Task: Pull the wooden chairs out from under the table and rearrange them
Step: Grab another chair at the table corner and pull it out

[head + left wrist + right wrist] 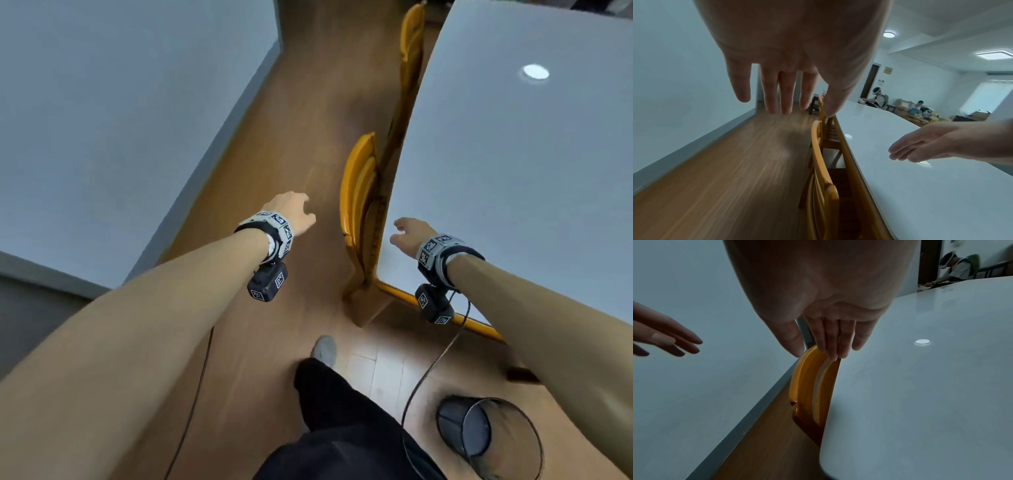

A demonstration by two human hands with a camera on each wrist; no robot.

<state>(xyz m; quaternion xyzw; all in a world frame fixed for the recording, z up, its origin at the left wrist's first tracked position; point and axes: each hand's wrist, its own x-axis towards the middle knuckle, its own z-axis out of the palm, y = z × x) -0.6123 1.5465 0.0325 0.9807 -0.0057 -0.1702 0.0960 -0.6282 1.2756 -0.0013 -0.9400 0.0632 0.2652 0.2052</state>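
Observation:
Two orange wooden chairs are tucked under the white table (513,154). The near chair (356,192) shows its curved backrest at the table's left edge, and the far chair (411,37) stands further along the same edge. My left hand (293,210) hovers over the floor just left of the near chair, fingers straight and holding nothing. My right hand (407,231) hovers over the table corner just right of that backrest, also empty. The left wrist view shows the left hand (781,91) above the chair's top rail (820,162). In the right wrist view the right hand (832,340) is above the near chair (807,379).
A white wall (120,120) runs along the left, leaving a narrow strip of wooden floor (274,144) beside the chairs. A black wire wastebasket (486,442) stands on the floor at lower right. My leg and shoe (325,349) are below. People sit at the room's far end (879,99).

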